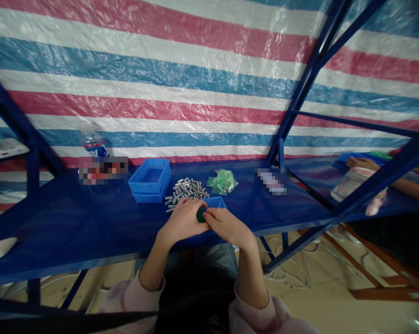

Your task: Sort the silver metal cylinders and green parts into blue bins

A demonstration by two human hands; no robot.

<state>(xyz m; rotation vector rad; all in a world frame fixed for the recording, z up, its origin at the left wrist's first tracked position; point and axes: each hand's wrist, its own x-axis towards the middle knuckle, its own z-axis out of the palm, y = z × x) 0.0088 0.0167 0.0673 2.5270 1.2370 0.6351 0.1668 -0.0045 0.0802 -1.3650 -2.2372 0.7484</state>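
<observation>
My left hand point(187, 217) is closed around a small dark green piece point(201, 214), of which only a part shows between the fingers. Thumb and fingers of my right hand point(227, 225) are pinched together at the same piece; its exact kind cannot be made out. Both hands are over a blue tray point(216, 201), mostly hidden by them near the table's front edge. Just beyond my left hand lies a loose pile of short silvery metal cylinders point(188, 189). Behind the tray rests a heap of small clear-green plastic bags point(223, 181).
Two stacked blue bins point(149, 185) stand left of the cylinders on the blue table point(91, 222). A labelled plastic bottle point(94, 144) is at the back left. Blue metal posts point(299, 88) frame the workplace. At far right, another person's hand point(362, 163) is near a white container point(351, 183).
</observation>
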